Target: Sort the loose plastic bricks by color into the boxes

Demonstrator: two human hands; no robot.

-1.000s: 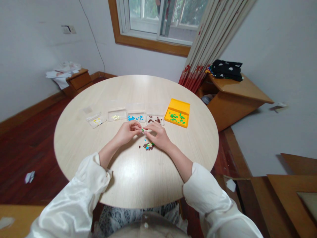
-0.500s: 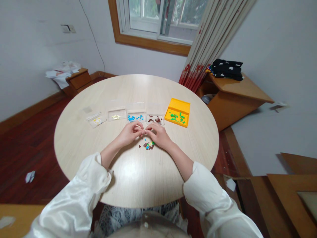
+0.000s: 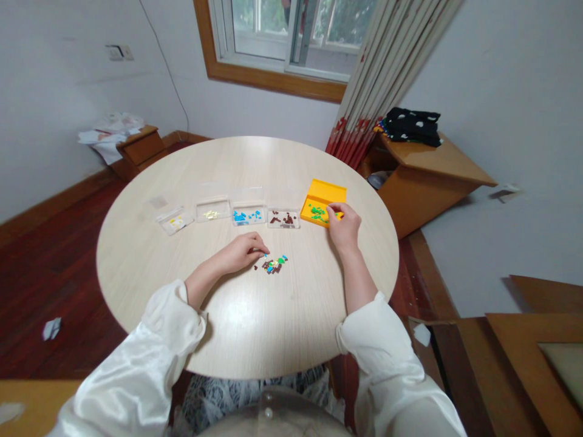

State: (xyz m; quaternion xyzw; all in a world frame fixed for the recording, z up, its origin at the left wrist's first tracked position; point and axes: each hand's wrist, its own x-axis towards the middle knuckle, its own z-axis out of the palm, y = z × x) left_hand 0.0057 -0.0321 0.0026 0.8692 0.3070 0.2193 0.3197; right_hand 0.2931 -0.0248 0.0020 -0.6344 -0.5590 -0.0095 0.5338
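Observation:
My left hand [image 3: 242, 251] rests low over the table with thumb and fingertips pressed together beside a small pile of mixed coloured pieces [image 3: 274, 264]. A small dark bit shows at its fingertips, too small to name. My right hand [image 3: 345, 227] reaches over the front right of an open yellow box [image 3: 328, 190]. Its fingers are bent together down among small green pieces [image 3: 317, 212]; whatever is between the fingertips is hidden. Brown pieces [image 3: 288, 218] lie in a clear box just left of the yellow one.
Farther left stand clear boxes with blue pieces [image 3: 240, 217], pale yellow pieces [image 3: 211, 215] and white and yellow pieces [image 3: 177, 223]. All are on a round wooden table [image 3: 246, 328]. A cabinet [image 3: 437, 176] with dark cloth stands beyond the right edge.
My right hand has left my left hand and moved right to the yellow box. My left hand has shifted slightly down, and more of the pile shows.

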